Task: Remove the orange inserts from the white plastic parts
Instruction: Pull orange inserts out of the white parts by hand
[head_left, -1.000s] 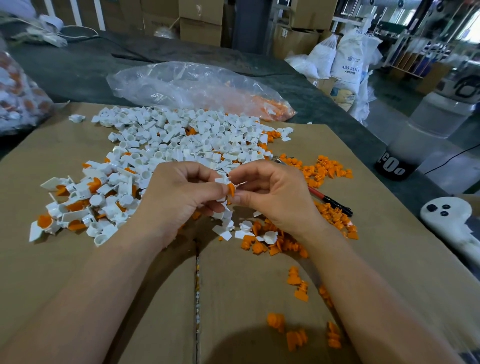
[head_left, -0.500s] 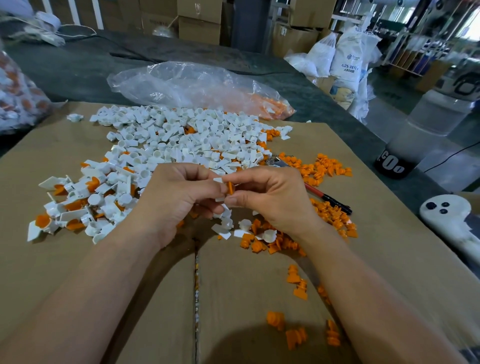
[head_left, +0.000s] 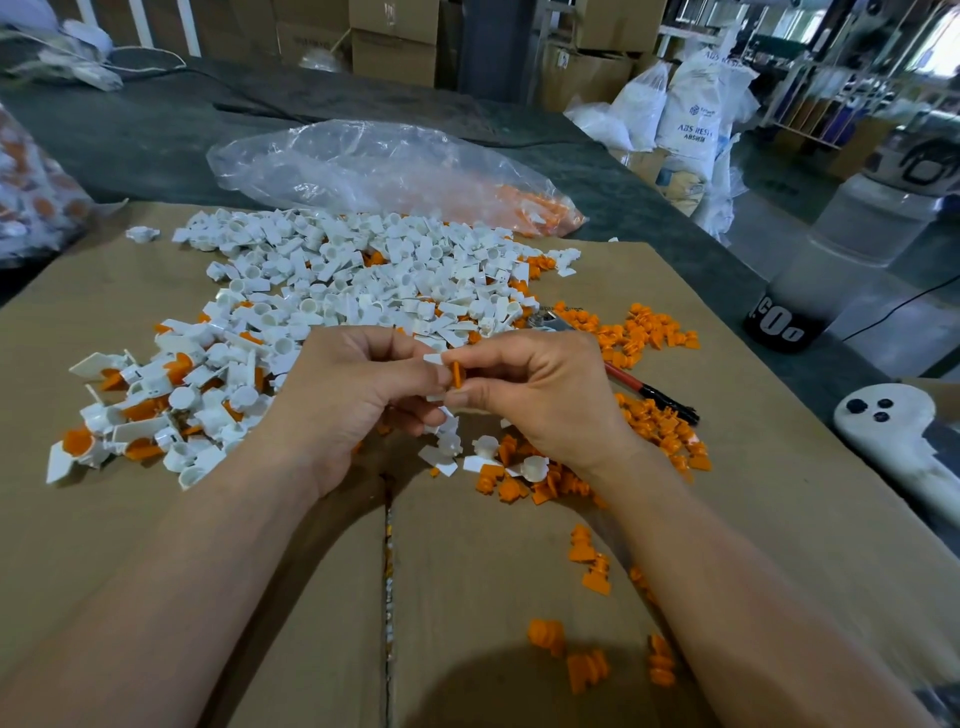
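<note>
Both hands meet above the middle of the cardboard sheet (head_left: 779, 519). My left hand (head_left: 353, 395) pinches a small white plastic part (head_left: 432, 358), mostly hidden by the fingers. My right hand (head_left: 540, 395) pinches the orange insert (head_left: 456, 374) that stands between the two sets of fingertips. A large pile of white parts (head_left: 363, 280) spreads behind the hands, and some at the left (head_left: 130, 410) hold orange inserts. Loose orange inserts (head_left: 649, 332) lie to the right and near my right wrist (head_left: 514, 483).
A red-handled tool (head_left: 649, 389) lies right of my right hand. A clear plastic bag (head_left: 389, 171) with orange pieces lies behind the pile. A white controller (head_left: 898, 436) sits at the right edge. A bag of parts (head_left: 31, 197) lies far left. Boxes and sacks stand beyond the table.
The hands stay pressed together at the same spot. The orange insert between the fingertips has turned more upright and shows more of its length.
</note>
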